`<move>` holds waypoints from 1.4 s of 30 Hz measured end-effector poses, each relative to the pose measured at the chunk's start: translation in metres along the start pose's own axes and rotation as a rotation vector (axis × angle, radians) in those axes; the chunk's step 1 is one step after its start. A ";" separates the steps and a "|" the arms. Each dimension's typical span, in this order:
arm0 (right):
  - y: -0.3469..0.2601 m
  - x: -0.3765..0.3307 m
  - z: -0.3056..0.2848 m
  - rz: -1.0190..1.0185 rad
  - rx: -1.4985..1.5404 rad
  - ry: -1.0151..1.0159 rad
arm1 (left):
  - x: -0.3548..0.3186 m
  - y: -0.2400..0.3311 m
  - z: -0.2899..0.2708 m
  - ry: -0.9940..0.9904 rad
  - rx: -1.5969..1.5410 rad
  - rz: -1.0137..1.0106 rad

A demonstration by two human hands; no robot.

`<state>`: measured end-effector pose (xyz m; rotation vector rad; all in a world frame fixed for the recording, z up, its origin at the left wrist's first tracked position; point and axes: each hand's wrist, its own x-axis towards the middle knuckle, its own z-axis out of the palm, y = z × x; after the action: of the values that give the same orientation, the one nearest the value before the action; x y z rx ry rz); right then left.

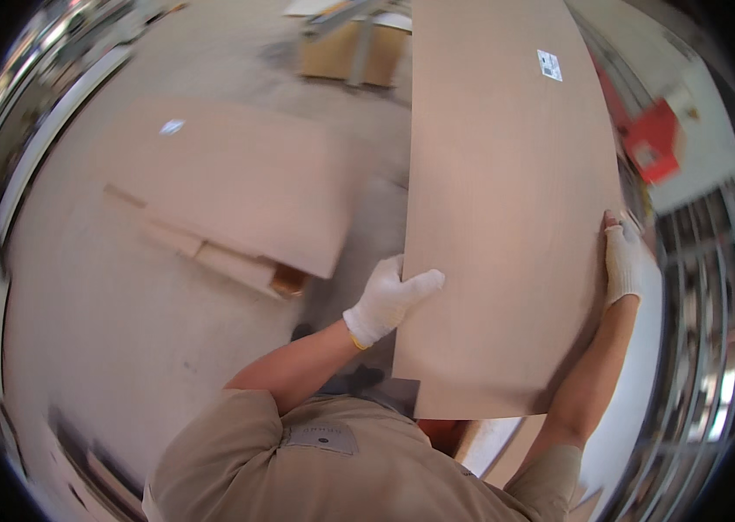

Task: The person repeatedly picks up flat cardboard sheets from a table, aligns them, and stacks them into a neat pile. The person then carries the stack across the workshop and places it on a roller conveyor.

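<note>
A large flat brown cardboard sheet [498,209], long and stiff-looking, stretches from in front of my body to the top of the view. Near its far right end sits a small white label [549,65]. My left hand [389,300], in a white knit glove, grips the sheet's left edge with the thumb lying on top and the fingers hidden beneath. On the right edge, my right hand [624,257] holds on in a white glove that leaves a fingertip bare; most of its fingers are out of sight.
On the left, a similar brown sheet [237,174] with a white label lies over a low wooden pallet [220,261] on the grey floor. A brown box-like stack [350,52] stands at the far middle. A red object [653,139] and metal racks [707,296] line the right.
</note>
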<state>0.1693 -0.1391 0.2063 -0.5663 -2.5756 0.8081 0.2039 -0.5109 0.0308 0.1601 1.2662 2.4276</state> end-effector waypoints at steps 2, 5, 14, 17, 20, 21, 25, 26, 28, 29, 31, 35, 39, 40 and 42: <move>-0.040 0.035 0.052 -0.128 -0.137 -0.054 | -0.024 0.018 -0.032 0.136 0.055 0.066; -0.138 0.047 0.154 -0.313 -0.096 -0.286 | -0.061 0.034 -0.071 0.382 0.039 0.142; -0.334 -0.016 0.403 -0.621 -0.250 -0.811 | -0.122 0.022 -0.148 0.955 -0.179 0.242; -0.358 -0.026 0.448 -0.648 -0.290 -0.882 | -0.126 0.033 -0.170 1.006 -0.192 0.233; -0.369 -0.020 0.477 -0.683 -0.328 -0.907 | -0.118 0.048 -0.184 1.042 -0.144 0.251; -0.371 -0.016 0.483 -0.700 -0.345 -0.910 | -0.115 0.055 -0.190 1.059 0.045 0.150; -0.350 -0.015 0.448 -0.816 -0.380 -1.028 | -0.122 0.098 -0.212 0.563 0.947 -0.344; -0.327 -0.038 0.453 -0.970 -0.458 -0.944 | -0.135 0.107 -0.221 0.528 0.891 -0.443; -0.280 -0.083 0.423 -1.064 -0.405 -0.917 | -0.149 0.119 -0.233 0.640 0.607 -0.568; -0.257 -0.103 0.398 -1.027 -0.380 -1.080 | -0.142 0.138 -0.216 0.685 0.607 -0.474; -0.178 -0.125 0.342 -1.235 0.017 -0.812 | -0.129 0.161 -0.199 0.597 0.891 -0.490; -0.016 -0.161 0.172 -0.266 -0.418 -0.260 | -0.062 0.135 -0.200 0.283 0.966 -0.194; 0.133 -0.259 0.040 0.541 -1.000 -0.110 | 0.033 0.132 -0.106 -0.307 1.316 0.038; 0.151 -0.283 0.025 0.611 -0.898 -0.077 | 0.055 0.124 -0.076 -0.445 1.372 0.160; 0.168 -0.317 0.018 0.690 -0.776 -0.051 | 0.101 0.091 -0.017 -0.629 1.243 0.143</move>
<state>0.4725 -0.1724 0.0173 -1.7286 -2.6853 -0.0717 0.0802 -0.5310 0.0864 1.2294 2.1920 1.1256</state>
